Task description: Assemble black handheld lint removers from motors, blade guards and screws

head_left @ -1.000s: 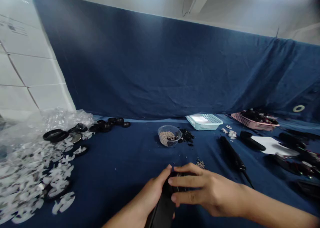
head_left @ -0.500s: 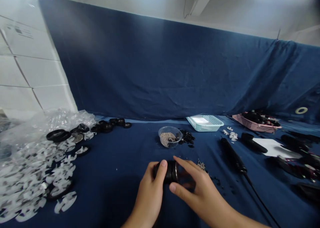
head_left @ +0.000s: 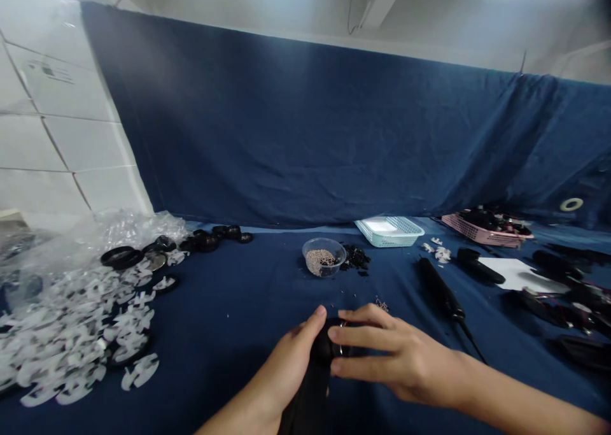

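Observation:
My left hand (head_left: 289, 366) is wrapped round a black cylindrical housing (head_left: 323, 346), thumb along its top. A long dark part of it runs down toward the bottom edge of the view. My right hand (head_left: 398, 351) grips the right end of the same housing, where a thin shiny ring shows between its fingers. The palm side of both hands is hidden. Just beyond the hands lies a small pile of screws (head_left: 382, 304). Farther back stands a clear plastic bowl (head_left: 338, 264) of small screws, with a heap of small black parts (head_left: 356, 258) beside it.
White plastic pieces (head_left: 71, 333) spread over the left side, with black rings (head_left: 121, 256) and clear plastic bags (head_left: 119, 231) behind. To the right lie a corded black electric screwdriver (head_left: 440, 290), a light blue basket (head_left: 394, 234), a pink basket (head_left: 477, 231) and dark parts (head_left: 548, 307).
The housing has turned so its long part points down toward me. My right fingers have closed onto its ringed end from the right. The view has shifted slightly.

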`<state>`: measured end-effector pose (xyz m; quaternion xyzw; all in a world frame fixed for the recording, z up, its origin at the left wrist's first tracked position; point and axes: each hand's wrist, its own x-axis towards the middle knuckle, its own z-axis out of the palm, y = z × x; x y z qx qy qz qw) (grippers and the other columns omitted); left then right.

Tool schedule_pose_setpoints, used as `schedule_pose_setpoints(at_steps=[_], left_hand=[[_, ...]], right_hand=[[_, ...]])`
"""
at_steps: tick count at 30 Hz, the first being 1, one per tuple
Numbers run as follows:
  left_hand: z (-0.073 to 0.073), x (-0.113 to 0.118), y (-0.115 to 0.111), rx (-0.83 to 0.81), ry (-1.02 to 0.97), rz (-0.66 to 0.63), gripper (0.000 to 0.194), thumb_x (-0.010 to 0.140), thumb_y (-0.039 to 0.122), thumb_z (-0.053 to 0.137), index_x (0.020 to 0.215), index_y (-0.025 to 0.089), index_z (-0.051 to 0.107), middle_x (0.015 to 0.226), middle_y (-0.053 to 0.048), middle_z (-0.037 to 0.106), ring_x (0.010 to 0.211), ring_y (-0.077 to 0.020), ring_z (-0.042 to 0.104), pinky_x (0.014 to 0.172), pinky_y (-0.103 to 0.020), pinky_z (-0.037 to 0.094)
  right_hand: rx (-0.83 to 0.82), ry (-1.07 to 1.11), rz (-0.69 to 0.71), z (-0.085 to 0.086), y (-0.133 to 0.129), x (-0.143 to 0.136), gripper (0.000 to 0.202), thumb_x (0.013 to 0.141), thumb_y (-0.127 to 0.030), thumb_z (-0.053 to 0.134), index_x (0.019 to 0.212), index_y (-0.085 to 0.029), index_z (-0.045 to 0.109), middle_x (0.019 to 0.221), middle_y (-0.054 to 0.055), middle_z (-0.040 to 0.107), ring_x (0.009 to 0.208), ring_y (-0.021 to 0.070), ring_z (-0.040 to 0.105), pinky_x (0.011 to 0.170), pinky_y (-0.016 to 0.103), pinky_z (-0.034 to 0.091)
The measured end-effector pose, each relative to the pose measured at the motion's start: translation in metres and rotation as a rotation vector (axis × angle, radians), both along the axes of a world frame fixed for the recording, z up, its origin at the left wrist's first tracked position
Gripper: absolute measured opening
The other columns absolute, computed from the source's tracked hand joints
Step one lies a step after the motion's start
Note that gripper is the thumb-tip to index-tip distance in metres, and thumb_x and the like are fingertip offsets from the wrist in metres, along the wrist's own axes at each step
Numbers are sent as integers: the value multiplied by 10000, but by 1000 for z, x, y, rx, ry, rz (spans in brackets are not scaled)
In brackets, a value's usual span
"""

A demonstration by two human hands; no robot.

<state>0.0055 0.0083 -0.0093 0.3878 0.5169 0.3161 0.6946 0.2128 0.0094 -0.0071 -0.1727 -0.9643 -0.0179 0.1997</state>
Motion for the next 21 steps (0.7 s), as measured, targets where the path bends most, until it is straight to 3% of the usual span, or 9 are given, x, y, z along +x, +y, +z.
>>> schedule_pose_setpoints(at_steps=[3, 5, 7, 9, 11, 13, 16, 21], left_hand=[[-6, -1, 0, -63, 24, -78, 607, 684, 741, 571, 747, 147, 680, 392, 6, 533, 361, -159, 498, 441, -277, 405], [-11, -1, -1, -68, 9, -91, 599, 691, 735, 570, 749, 149, 678, 422, -10, 566, 393, -175, 534, 476, -298, 439], [-14, 1, -4, -2, -26, -44, 541, 716, 691, 589, 820, 167, 677, 574, -39, 664, 558, -204, 631, 590, -310, 486], [-15, 3, -8, 147, -33, 73, 463, 750, 635, 603, 872, 192, 663, 779, -46, 722, 793, -216, 667, 740, -298, 488], [-15, 6, -12, 295, 4, 192, 416, 784, 600, 592, 865, 195, 646, 892, -45, 723, 923, -222, 641, 827, -289, 457], [-15, 7, -13, 380, 45, 258, 409, 814, 593, 558, 863, 193, 629, 920, -44, 714, 950, -229, 625, 846, -295, 441], [-15, 7, -14, 413, 63, 253, 418, 838, 595, 520, 910, 195, 615, 937, -47, 703, 952, -237, 613, 839, -309, 434], [-10, 6, -16, 460, 86, 225, 423, 836, 595, 518, 879, 191, 634, 922, -52, 690, 941, -242, 595, 859, -319, 415]], right_hand=[[51, -127, 79, 8, -5, 3, 393, 978, -164, 358, 1339, -168, 515, 1407, 73, 473, 1319, 287, 309, 1035, 404, 421], [25, -101, 30, 6, -9, 1, 381, 978, -205, 405, 1343, -193, 513, 1384, 91, 488, 1249, 278, 406, 987, 395, 459], [-96, 61, -102, -1, -13, -5, 409, 939, -282, 533, 1343, -222, 512, 1321, 115, 520, 1132, 246, 517, 938, 377, 488], [-304, 319, -326, -10, -17, -17, 486, 860, -396, 655, 1309, -245, 544, 1143, 101, 592, 948, 196, 601, 825, 325, 532], [-506, 539, -553, -17, -20, -30, 490, 824, -476, 674, 1257, -263, 587, 966, 55, 613, 806, 164, 614, 711, 286, 544], [-627, 660, -672, -18, -24, -42, 447, 858, -483, 626, 1257, -285, 583, 982, 45, 611, 824, 163, 614, 693, 281, 543], [-667, 679, -629, -12, -29, -49, 500, 852, -429, 649, 1318, -303, 521, 1174, 53, 572, 1022, 190, 586, 838, 318, 534], [-653, 666, -526, 0, -30, -41, 465, 790, -288, 736, 1229, -302, 584, 1139, 34, 580, 992, 176, 600, 857, 327, 538]])
